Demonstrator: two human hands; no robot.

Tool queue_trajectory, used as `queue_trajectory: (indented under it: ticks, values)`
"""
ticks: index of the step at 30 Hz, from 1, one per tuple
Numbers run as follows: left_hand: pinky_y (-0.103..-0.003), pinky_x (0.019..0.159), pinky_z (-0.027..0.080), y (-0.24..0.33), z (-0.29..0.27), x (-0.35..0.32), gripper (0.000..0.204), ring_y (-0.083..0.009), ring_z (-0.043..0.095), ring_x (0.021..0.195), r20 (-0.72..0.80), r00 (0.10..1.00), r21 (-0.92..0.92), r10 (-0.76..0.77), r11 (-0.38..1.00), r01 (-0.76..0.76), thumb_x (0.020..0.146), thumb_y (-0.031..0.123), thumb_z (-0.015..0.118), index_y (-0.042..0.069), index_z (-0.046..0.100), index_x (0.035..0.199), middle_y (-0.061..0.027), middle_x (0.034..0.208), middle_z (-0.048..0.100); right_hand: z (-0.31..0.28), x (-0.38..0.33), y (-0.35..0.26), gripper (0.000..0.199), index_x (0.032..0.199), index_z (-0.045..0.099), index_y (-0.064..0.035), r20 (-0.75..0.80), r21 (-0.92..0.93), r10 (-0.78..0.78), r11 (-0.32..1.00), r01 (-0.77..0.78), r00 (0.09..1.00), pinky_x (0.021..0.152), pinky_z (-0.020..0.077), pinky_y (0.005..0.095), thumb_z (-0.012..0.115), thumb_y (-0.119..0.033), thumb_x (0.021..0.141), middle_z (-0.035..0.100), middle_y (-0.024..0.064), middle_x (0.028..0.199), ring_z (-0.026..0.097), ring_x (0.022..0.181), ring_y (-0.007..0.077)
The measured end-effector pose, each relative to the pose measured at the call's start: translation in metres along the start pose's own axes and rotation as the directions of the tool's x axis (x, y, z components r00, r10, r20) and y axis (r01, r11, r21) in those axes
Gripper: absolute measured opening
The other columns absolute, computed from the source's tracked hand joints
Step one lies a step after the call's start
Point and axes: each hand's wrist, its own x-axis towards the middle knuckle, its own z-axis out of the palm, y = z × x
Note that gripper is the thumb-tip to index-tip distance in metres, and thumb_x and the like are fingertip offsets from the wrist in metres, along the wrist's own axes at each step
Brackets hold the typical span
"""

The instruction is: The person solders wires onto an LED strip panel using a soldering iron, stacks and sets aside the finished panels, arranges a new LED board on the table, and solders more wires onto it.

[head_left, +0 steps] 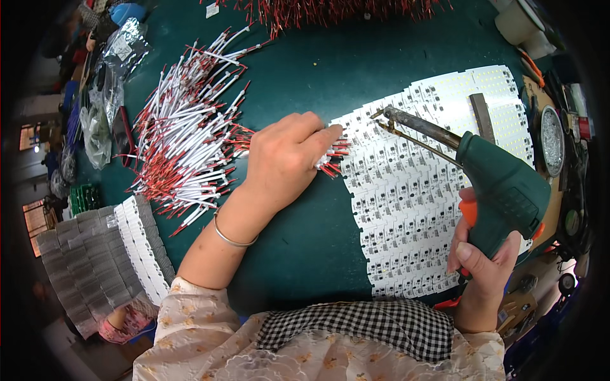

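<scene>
My left hand point(286, 155) is closed around a small bundle of red-and-white wires point(330, 160), whose red ends poke out beside my thumb at the left edge of the circuit boards. In my right hand point(486, 254) is a green soldering gun point(502, 184) with an orange trigger. Its dark barrel and thin feed tube point up and left, and the tip point(379, 116) hangs over the upper left part of the boards. Rows of white circuit boards point(406, 209) with small black parts and yellow LEDs lie under the gun. A dark bar point(481, 117) rests across them.
Left of my hand lies a large heap of white-sleeved red wires point(190, 120). More red wires point(330, 11) are piled at the far edge of the green table point(286, 70). Stacked grey board strips point(89, 254) are at the lower left. A round metal dish point(551, 141) stands at the right.
</scene>
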Motion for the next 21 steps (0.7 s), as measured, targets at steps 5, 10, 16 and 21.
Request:
queue_trajectory:
  ticks: [5, 10, 16, 21]
  values:
    - [-0.031, 0.052, 0.048, -0.002, -0.001, 0.0, 0.04, -0.0221, 0.062, 0.065, 0.041, 0.999, -0.021, 0.011, 1.0, -0.01, 0.057, -0.008, 0.068, 0.008, 0.071, 0.093, -0.0052, 0.075, 0.063, -0.006, -0.002, -0.006, 0.069, 0.135, 0.043, 0.0103, 0.093, 0.038, 0.146, 0.988, -0.15, 0.985, 0.051, 0.0525, 0.0252, 0.074, 0.0, 0.074, 0.056, 0.0252, 0.125, 0.055, 0.074, 0.0142]
    - [-0.031, 0.049, 0.044, -0.004, 0.004, 0.0, 0.021, -0.0186, 0.056, 0.058, -0.005, 1.0, -0.029, 0.028, 0.999, -0.028, 0.067, 0.0, 0.065, 0.008, 0.07, 0.085, -0.0031, 0.068, 0.052, 0.008, -0.001, 0.003, 0.066, 0.127, 0.046, 0.0138, 0.053, -0.045, 0.061, 0.997, -0.058, 0.997, 0.043, 0.0469, 0.0246, 0.075, -0.011, 0.073, 0.058, 0.0125, 0.08, 0.054, 0.052, 0.0117]
    - [-0.032, 0.047, 0.044, -0.004, 0.008, -0.002, 0.023, -0.0187, 0.056, 0.057, -0.048, 0.999, -0.082, 0.023, 0.996, -0.027, 0.064, -0.001, 0.067, 0.009, 0.07, 0.085, -0.0033, 0.068, 0.052, 0.004, -0.001, 0.011, 0.06, 0.129, 0.046, 0.0115, 0.132, -0.087, 0.112, 0.991, -0.101, 0.985, 0.047, 0.0504, 0.0247, 0.071, -0.003, 0.076, 0.059, 0.016, 0.099, 0.057, 0.061, 0.0126]
    - [-0.032, 0.046, 0.045, -0.004, 0.008, -0.004, 0.024, -0.0185, 0.057, 0.057, -0.044, 0.999, -0.072, 0.016, 0.997, -0.019, 0.064, -0.002, 0.067, 0.008, 0.069, 0.086, -0.0032, 0.069, 0.052, 0.011, 0.001, 0.008, 0.053, 0.125, 0.049, 0.0092, 0.109, -0.081, 0.134, 0.989, -0.126, 0.985, 0.049, 0.0522, 0.0248, 0.07, -0.001, 0.077, 0.059, 0.0143, 0.092, 0.058, 0.062, 0.0132]
